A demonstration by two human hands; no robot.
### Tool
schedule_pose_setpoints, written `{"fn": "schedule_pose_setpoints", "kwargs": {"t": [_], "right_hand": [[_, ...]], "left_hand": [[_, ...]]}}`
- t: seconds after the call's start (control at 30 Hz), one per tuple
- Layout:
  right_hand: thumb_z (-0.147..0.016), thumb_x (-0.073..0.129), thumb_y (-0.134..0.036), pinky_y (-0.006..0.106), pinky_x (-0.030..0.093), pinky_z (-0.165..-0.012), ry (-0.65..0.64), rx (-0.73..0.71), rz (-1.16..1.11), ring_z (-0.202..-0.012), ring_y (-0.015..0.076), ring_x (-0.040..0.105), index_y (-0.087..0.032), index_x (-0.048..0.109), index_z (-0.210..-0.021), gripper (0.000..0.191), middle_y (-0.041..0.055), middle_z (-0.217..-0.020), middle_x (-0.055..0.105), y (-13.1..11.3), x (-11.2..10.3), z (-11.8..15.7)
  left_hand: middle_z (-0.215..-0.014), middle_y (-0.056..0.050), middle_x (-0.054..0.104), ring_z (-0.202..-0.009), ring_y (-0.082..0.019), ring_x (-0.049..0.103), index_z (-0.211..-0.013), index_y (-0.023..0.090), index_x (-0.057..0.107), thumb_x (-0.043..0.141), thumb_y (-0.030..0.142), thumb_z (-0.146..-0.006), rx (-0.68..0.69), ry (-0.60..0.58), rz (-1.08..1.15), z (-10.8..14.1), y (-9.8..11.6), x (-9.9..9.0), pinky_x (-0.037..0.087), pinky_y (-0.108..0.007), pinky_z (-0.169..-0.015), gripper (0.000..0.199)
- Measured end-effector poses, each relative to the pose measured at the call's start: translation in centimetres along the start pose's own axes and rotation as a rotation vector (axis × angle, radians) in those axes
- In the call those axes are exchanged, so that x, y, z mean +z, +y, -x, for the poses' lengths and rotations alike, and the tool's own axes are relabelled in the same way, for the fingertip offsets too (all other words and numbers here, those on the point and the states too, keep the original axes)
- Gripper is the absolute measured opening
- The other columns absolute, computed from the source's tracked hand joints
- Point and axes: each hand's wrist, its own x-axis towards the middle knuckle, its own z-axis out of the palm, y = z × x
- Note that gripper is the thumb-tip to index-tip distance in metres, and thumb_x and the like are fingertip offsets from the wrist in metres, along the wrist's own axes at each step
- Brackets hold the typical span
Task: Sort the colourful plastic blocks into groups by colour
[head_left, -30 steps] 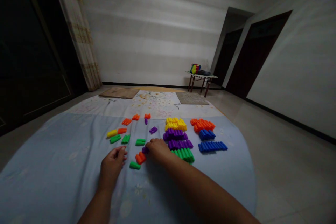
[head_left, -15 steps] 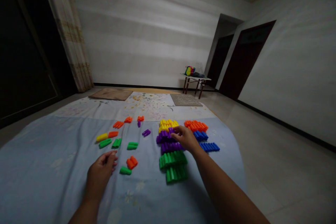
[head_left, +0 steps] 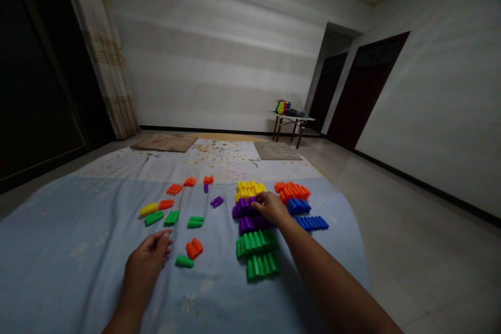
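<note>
My right hand [head_left: 271, 207] reaches over the purple pieces [head_left: 243, 209], its thumb and fingers pinched on one at the row's right end. Behind that row sit yellow pieces [head_left: 250, 189]; in front lie rows of green pieces [head_left: 256, 242]. Orange pieces [head_left: 293, 191] and blue pieces [head_left: 312, 223] are lined up to the right. My left hand [head_left: 151, 253] hovers low over the cloth at the left, fingers loosely curved and apart, holding nothing. Nearest to it are a loose green piece [head_left: 185, 261] and an orange pair [head_left: 194, 248].
Loose green, orange, purple and yellow pieces [head_left: 149, 209] are scattered on the blue cloth [head_left: 97, 229] at left. Two mats, one brown [head_left: 164, 142] and one grey [head_left: 277, 151], lie at the far edge. A small table [head_left: 291, 115] stands beyond.
The view has shifted slightly, so the pieces appear a little lower. My right hand stays at the purple row, its fingers now lower against the piece. My left hand has hardly moved.
</note>
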Motion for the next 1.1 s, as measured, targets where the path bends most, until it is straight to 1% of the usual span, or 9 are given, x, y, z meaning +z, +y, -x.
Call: {"fn": "schedule_pose_setpoints", "kwargs": {"t": [0.2, 0.33, 0.43, 0.53, 0.67, 0.8, 0.93, 1.03, 1.1], "right_hand": [[-0.087, 0.047, -0.034, 0.023, 0.039, -0.067, -0.009, -0.043, 0.062, -0.079, 0.0163, 0.061, -0.015, 0.068, -0.088, 0.029, 0.0075, -0.085, 0.069, -0.2, -0.2, 0.1], [-0.089, 0.044, -0.031, 0.024, 0.038, -0.068, 0.002, -0.067, 0.076, -0.077, 0.017, 0.059, -0.013, 0.068, -0.079, 0.032, 0.0086, -0.079, 0.068, -0.3, -0.5, 0.1], [-0.09, 0.042, -0.028, 0.025, 0.038, -0.074, 0.037, -0.091, 0.059, -0.084, 0.0179, 0.058, -0.012, 0.067, -0.087, 0.03, 0.0105, -0.086, 0.067, -1.3, -0.8, 0.4], [-0.09, 0.043, -0.027, 0.024, 0.038, -0.08, 0.034, -0.171, 0.012, -0.09, 0.0163, 0.056, -0.015, 0.065, -0.096, 0.026, 0.008, -0.093, 0.066, -3.7, -0.4, 1.6], [-0.086, 0.05, -0.028, 0.024, 0.041, -0.076, -0.124, -0.379, -0.099, -0.084, 0.0144, 0.058, -0.018, 0.064, -0.1, 0.023, 0.0057, -0.092, 0.064, -7.8, 1.8, 4.1], [-0.082, 0.053, -0.028, 0.027, 0.043, -0.077, -0.278, -0.448, -0.034, -0.091, 0.0181, 0.057, -0.021, 0.062, -0.108, 0.029, 0.0076, -0.1, 0.063, -10.8, 4.8, 5.6], [-0.083, 0.047, -0.032, 0.032, 0.044, -0.074, -0.325, -0.41, 0.064, -0.094, 0.0241, 0.058, -0.018, 0.063, -0.107, 0.032, 0.011, -0.099, 0.064, -11.9, 7.1, 5.5], [-0.084, 0.043, -0.035, 0.034, 0.045, -0.068, -0.33, -0.383, 0.082, -0.088, 0.0262, 0.06, -0.017, 0.063, -0.106, 0.036, 0.0126, -0.095, 0.064, -11.7, 8.2, 5.1], [-0.081, 0.046, -0.032, 0.033, 0.046, -0.066, -0.334, -0.375, 0.078, -0.085, 0.0256, 0.062, -0.018, 0.063, -0.108, 0.034, 0.0115, -0.094, 0.064, -11.2, 8.6, 4.9]], "left_hand": [[-0.07, -0.003, 0.065, -0.058, -0.015, 0.058, -0.091, 0.016, 0.063, 0.054, 0.052, -0.061, 0.019, 0.002, 0.0, -0.2, -0.4, 0.0, 0.047, -0.024, -0.049, 0.048], [-0.072, -0.003, 0.066, -0.058, -0.015, 0.058, -0.092, 0.016, 0.063, 0.055, 0.052, -0.062, 0.013, 0.007, 0.017, -0.4, -0.6, 0.2, 0.047, -0.024, -0.048, 0.048], [-0.071, -0.003, 0.065, -0.056, -0.014, 0.057, -0.091, 0.015, 0.064, 0.055, 0.05, -0.061, 0.028, 0.009, 0.042, -0.1, -0.4, 0.2, 0.046, -0.023, -0.046, 0.046], [-0.067, -0.003, 0.063, -0.053, -0.013, 0.055, -0.089, 0.015, 0.064, 0.056, 0.049, -0.061, 0.04, 0.017, 0.055, 0.4, 0.1, 0.3, 0.044, -0.023, -0.044, 0.045], [-0.066, -0.002, 0.061, -0.052, -0.012, 0.053, -0.088, 0.014, 0.064, 0.056, 0.048, -0.062, 0.023, 0.029, 0.084, 0.7, 0.4, 0.3, 0.043, -0.022, -0.044, 0.044], [-0.066, -0.002, 0.061, -0.052, -0.013, 0.054, -0.088, 0.014, 0.063, 0.056, 0.048, -0.062, 0.028, 0.028, 0.097, 0.8, 0.5, 0.3, 0.043, -0.023, -0.044, 0.044], [-0.069, -0.003, 0.063, -0.054, -0.014, 0.055, -0.089, 0.014, 0.063, 0.056, 0.05, -0.061, 0.017, 0.021, 0.082, 0.7, 0.2, 0.3, 0.043, -0.022, -0.043, 0.046], [-0.071, -0.003, 0.063, -0.056, -0.014, 0.056, -0.091, 0.014, 0.063, 0.055, 0.051, -0.062, 0.019, 0.012, 0.072, 0.3, -0.2, 0.2, 0.044, -0.022, -0.044, 0.048], [-0.072, -0.003, 0.063, -0.057, -0.014, 0.057, -0.092, 0.015, 0.062, 0.055, 0.052, -0.062, 0.02, 0.006, 0.067, 0.1, -0.4, 0.2, 0.045, -0.023, -0.045, 0.049]]}}
